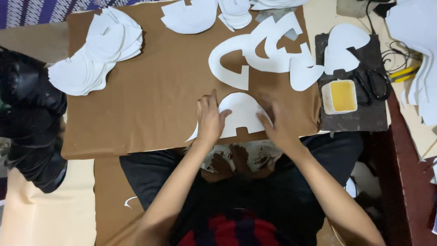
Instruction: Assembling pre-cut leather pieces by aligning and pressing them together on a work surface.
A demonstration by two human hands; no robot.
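Note:
A white arch-shaped cut piece [240, 113] lies flat on the brown board [150, 95] near its front edge. My left hand [210, 119] presses on its left side with fingers spread. On the piece's right edge rests my right hand [278, 122], fingers flat against the board. Neither hand grips anything. More white horseshoe-shaped pieces [268, 50] lie spread just behind, toward the board's far right.
A stack of white pieces [98, 50] sits at the board's far left, further stacks [205, 14] at the back. Right of the board stand a small tub of yellow glue [340, 96], black scissors [373, 84] and a white pile [421, 68]. Black material [27, 114] lies at left.

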